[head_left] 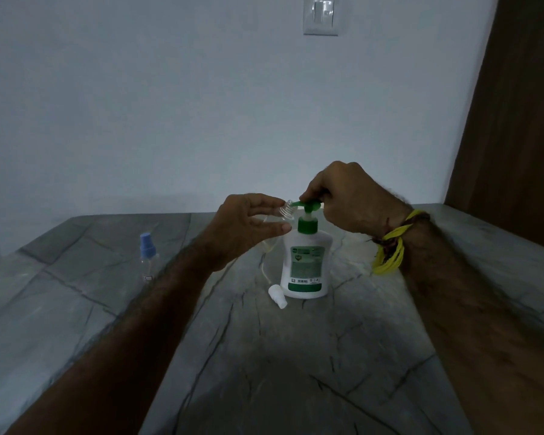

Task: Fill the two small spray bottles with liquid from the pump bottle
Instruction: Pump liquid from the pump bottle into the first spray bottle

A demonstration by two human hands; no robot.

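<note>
A white pump bottle (306,262) with a green pump head (308,208) and green label stands upright on the grey marble table (296,356). My right hand (349,199) rests on top of the pump head, fingers curled over it. My left hand (248,230) holds a small clear spray bottle (285,213) with no cap, tilted so its threaded neck meets the pump's nozzle. Its white spray cap (277,296) with a thin tube lies on the table in front of the pump bottle. A second small clear spray bottle (147,257) with a blue cap stands upright at the left.
The table ends at a pale wall with a light switch (321,15) high up. A brown wooden door (515,120) stands at the right. Yellow and dark threads (390,249) are tied round my right wrist.
</note>
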